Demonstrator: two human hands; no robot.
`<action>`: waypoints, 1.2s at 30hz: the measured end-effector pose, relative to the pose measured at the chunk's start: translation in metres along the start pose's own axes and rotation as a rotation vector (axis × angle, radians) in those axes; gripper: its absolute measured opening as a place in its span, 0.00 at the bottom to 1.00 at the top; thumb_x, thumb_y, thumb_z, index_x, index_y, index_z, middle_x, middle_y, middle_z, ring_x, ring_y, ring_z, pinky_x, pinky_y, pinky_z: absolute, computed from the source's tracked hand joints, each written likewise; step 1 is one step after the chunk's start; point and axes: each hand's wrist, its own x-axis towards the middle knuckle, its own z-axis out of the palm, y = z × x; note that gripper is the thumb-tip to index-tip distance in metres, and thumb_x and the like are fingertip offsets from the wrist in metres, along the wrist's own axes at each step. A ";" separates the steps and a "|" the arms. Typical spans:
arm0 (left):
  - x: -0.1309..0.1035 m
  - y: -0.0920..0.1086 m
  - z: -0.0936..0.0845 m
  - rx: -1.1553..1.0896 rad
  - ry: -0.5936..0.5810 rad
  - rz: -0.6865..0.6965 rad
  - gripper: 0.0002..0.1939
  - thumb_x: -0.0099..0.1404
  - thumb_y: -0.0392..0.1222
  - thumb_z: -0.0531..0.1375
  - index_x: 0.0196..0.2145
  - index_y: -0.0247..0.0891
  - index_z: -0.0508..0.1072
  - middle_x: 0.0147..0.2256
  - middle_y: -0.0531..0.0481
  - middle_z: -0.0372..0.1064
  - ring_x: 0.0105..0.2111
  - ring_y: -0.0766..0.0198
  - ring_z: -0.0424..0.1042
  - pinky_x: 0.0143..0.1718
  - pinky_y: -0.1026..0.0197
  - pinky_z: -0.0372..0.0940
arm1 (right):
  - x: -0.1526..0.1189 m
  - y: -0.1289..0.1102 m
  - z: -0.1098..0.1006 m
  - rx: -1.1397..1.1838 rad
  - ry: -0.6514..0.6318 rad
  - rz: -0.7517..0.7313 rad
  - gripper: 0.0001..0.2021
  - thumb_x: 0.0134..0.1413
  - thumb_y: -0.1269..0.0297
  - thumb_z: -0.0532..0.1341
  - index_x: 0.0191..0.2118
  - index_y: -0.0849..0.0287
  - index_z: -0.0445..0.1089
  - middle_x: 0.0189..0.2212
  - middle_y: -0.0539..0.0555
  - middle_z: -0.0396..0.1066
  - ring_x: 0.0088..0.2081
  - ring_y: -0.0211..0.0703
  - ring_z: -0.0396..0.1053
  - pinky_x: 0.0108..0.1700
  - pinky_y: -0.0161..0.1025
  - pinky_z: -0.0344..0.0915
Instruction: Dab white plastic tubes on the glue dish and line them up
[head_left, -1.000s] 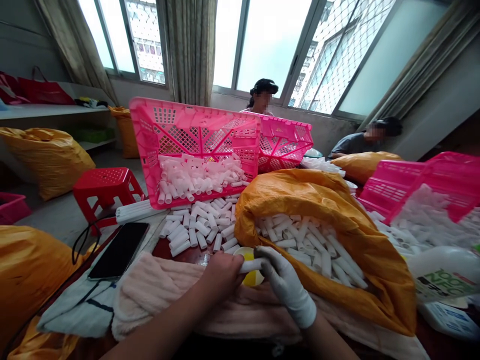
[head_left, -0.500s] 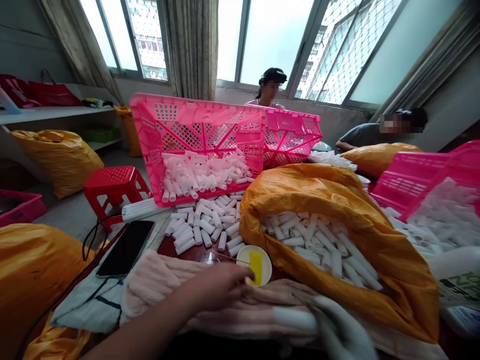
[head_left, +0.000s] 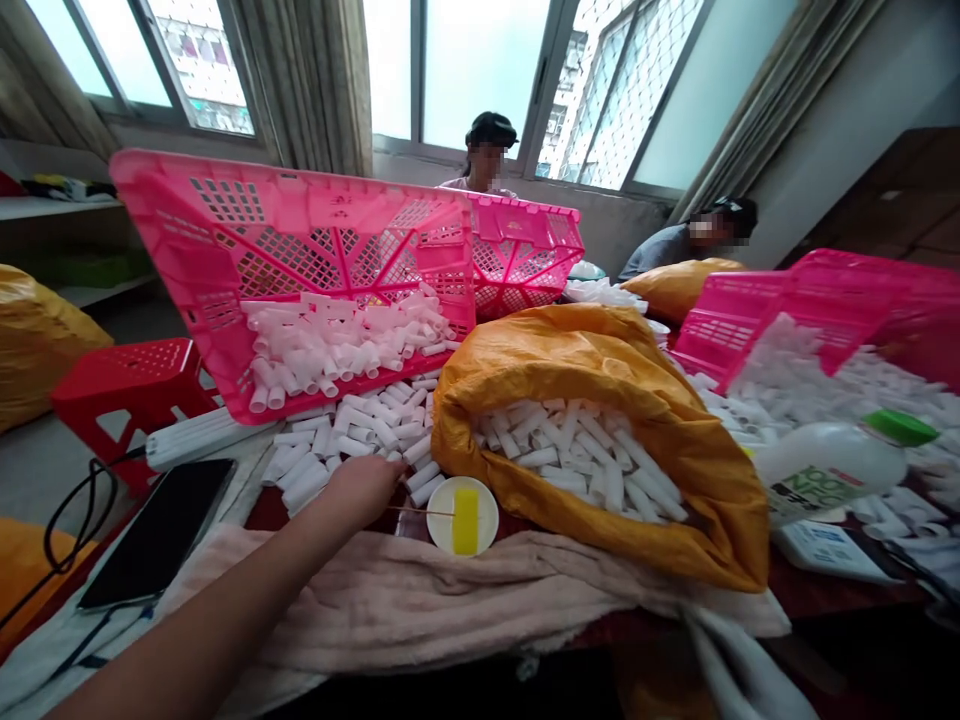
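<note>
My bare left hand (head_left: 365, 487) reaches forward over the pink towel (head_left: 420, 600) to the near edge of a heap of loose white tubes (head_left: 352, 440). Its fingers curl down among the tubes and are hidden from me. Just right of the hand a thin stick rests with one end on a small white dish (head_left: 463, 516) that holds a yellow block. A blurred white shape (head_left: 739, 670) at the bottom right may be my gloved right hand. An orange bag (head_left: 600, 370) full of white tubes lies open to the right of the dish.
A tilted pink basket (head_left: 225, 230) holds more tubes behind the heap. Other pink baskets (head_left: 750, 330) and a white bottle (head_left: 825, 465) lie right. A black phone (head_left: 161, 530) with a cable lies left, beside a red stool (head_left: 120, 380). Two people sit across by the window.
My left hand has moved forward from the towel to the tube heap. The gloved right hand let go of the tube it held with the left and dropped to the bottom right.
</note>
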 end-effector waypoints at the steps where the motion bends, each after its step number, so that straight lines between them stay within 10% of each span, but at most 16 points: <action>1: -0.003 0.000 -0.001 -0.042 0.036 -0.029 0.15 0.59 0.41 0.49 0.42 0.42 0.69 0.31 0.45 0.70 0.32 0.56 0.70 0.31 0.60 0.61 | 0.022 -0.016 0.009 0.017 -0.029 -0.112 0.15 0.49 0.53 0.56 0.41 0.51 0.70 0.40 0.55 0.71 0.43 0.49 0.69 0.44 0.43 0.67; 4: -0.016 0.003 -0.004 -0.283 0.130 -0.050 0.23 0.60 0.42 0.50 0.54 0.45 0.57 0.39 0.47 0.69 0.37 0.60 0.69 0.35 0.63 0.61 | 0.093 -0.080 0.046 -0.050 -0.156 -0.418 0.14 0.55 0.65 0.51 0.45 0.55 0.67 0.46 0.56 0.67 0.48 0.46 0.65 0.50 0.41 0.61; 9: -0.030 0.024 0.011 -0.455 0.246 -0.048 0.16 0.56 0.36 0.51 0.43 0.37 0.65 0.40 0.46 0.67 0.41 0.60 0.66 0.41 0.62 0.60 | 0.159 -0.138 0.085 -0.349 -0.291 -0.364 0.06 0.43 0.76 0.58 0.26 0.61 0.71 0.29 0.61 0.71 0.29 0.48 0.70 0.32 0.39 0.64; 15: -0.025 0.034 0.040 -0.349 0.243 -0.027 0.07 0.58 0.38 0.52 0.35 0.36 0.66 0.36 0.45 0.68 0.39 0.57 0.67 0.41 0.58 0.59 | 0.124 -0.135 0.063 -0.007 -0.459 -0.478 0.13 0.53 0.63 0.55 0.44 0.55 0.68 0.38 0.56 0.72 0.38 0.48 0.70 0.40 0.41 0.66; 19: -0.022 0.035 0.046 -0.386 0.221 -0.016 0.09 0.60 0.41 0.51 0.37 0.37 0.66 0.35 0.46 0.69 0.37 0.58 0.68 0.38 0.59 0.60 | 0.097 -0.132 0.099 0.353 -0.488 -0.484 0.14 0.58 0.63 0.50 0.48 0.55 0.65 0.45 0.55 0.69 0.46 0.46 0.66 0.50 0.46 0.63; 24: -0.021 0.036 0.048 -0.331 0.211 -0.028 0.09 0.61 0.43 0.51 0.35 0.37 0.66 0.34 0.46 0.69 0.37 0.57 0.67 0.38 0.58 0.59 | 0.090 -0.127 0.143 0.250 -0.343 -0.556 0.14 0.55 0.70 0.50 0.46 0.60 0.66 0.43 0.59 0.68 0.46 0.48 0.65 0.51 0.50 0.61; 36: -0.020 0.037 0.051 -0.295 0.235 -0.019 0.05 0.59 0.41 0.52 0.32 0.37 0.65 0.32 0.47 0.68 0.36 0.59 0.67 0.38 0.59 0.59 | 0.085 -0.113 0.155 0.245 -0.297 -0.636 0.12 0.53 0.72 0.52 0.42 0.56 0.67 0.42 0.57 0.63 0.46 0.48 0.62 0.50 0.47 0.61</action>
